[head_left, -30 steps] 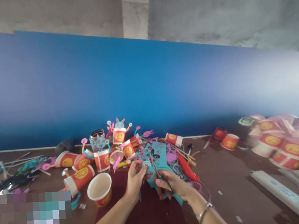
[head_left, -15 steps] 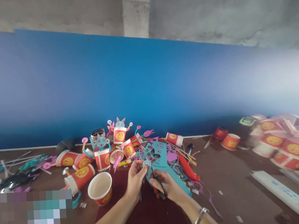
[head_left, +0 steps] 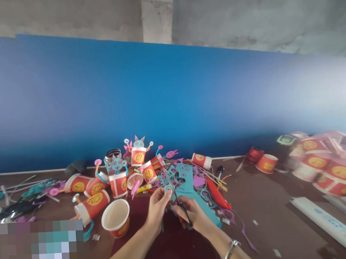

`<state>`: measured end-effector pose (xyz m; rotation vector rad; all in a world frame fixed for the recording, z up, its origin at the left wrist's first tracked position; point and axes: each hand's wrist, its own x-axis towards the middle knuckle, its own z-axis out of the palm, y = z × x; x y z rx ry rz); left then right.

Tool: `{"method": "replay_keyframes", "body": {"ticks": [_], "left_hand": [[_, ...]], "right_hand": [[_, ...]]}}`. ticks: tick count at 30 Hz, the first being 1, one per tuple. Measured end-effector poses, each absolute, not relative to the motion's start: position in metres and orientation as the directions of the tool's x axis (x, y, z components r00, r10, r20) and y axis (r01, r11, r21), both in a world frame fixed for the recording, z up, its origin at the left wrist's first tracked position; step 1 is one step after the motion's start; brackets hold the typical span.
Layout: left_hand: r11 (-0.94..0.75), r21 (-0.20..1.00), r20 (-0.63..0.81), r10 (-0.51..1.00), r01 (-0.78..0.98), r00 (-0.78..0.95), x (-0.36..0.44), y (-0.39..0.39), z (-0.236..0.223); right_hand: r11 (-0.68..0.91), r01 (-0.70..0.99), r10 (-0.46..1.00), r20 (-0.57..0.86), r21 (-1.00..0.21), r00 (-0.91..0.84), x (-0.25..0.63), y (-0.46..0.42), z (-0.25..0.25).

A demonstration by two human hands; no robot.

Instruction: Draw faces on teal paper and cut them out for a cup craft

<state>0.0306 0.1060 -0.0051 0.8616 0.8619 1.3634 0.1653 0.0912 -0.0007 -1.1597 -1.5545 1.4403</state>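
Between thumb and fingers, my left hand (head_left: 157, 203) pinches a small blue paper piece (head_left: 168, 189) with a drawn round mark on it. My right hand (head_left: 191, 213) grips black-handled scissors (head_left: 184, 208), whose blades point up and left beside that piece. Blue paper sheets (head_left: 185, 183) with drawn shapes lie just beyond both hands, among blue and purple offcuts. To the left of my left hand stands an open white-and-red paper cup (head_left: 116, 217).
Red paper cups with paper figures (head_left: 119, 182) crowd the left back. A red tool (head_left: 217, 193) and thin sticks lie right of the sheets. Stacked cups (head_left: 322, 164) and a white power strip (head_left: 323, 222) are at the right. A blue partition (head_left: 165, 99) rises behind the table.
The blue piece has turned slightly in my left fingers, and the scissor blades beside it have shifted a little. Both hands stay in nearly the same place.
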Motion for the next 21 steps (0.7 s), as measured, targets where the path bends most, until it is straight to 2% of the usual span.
{"method": "replay_keyframes", "body": {"ticks": [7,21], "left_hand": [[0.049,0.912,-0.016,0.996,-0.408,0.083,0.0274,0.1087,-0.0073],[0.055,0.897,-0.004,0.993,-0.439,0.116,0.0263,0.1086,-0.0099]], "right_hand": [[-0.007,0.096,0.915,-0.045,-0.995,-0.401,0.1675,0.0911,-0.0052],[0.010,0.126,0.924,-0.039,-0.992,-0.380,0.1657,0.0910,-0.0040]]}}
